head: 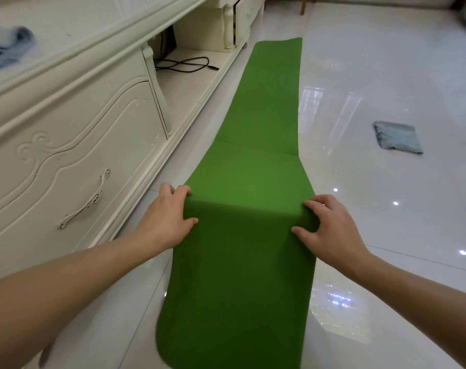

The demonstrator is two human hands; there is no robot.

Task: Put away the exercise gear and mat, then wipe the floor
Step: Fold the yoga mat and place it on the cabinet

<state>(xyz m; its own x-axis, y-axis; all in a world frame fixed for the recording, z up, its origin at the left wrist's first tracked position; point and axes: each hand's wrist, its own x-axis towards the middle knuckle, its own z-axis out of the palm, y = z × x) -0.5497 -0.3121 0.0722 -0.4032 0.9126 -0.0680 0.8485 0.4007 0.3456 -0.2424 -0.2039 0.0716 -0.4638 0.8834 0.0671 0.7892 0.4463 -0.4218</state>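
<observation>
Gripping the mat point(242, 262) at a raised ridge, both hands pinch it from the sides: the left hand point(170, 211) curls its fingers over the ridge's left end with the thumb on the near face, and the right hand point(330, 227) does the same at the right end. The mat lies stretched along the floor point(373, 75) beside the cabinet point(80, 129), its near end by the person and its far end well away.

Several things could go wrong from here. The hands sit at slightly different heights on the ridge, so a fold made now would probably come out skewed, with the edges not matching. The tiles look glossy, so the far part may slide toward the person instead of staying put as the ridge moves, bunching the mat. The mat's left edge runs close to the cabinet base, and a sideways pull could drag it against that base. A loose pinch may let the springy sheet slip out and flop flat.

Counted: one mat, with one clear crease across its middle and fainter ones beyond; two hands, both holding it; two cloths, a grey cloth point(398, 138) lying on the floor well to the right and a blue cloth point(8, 46) on the cabinet top; one cable point(186, 65) in the open shelf; one handle point(85, 201) on the drawer front.
</observation>
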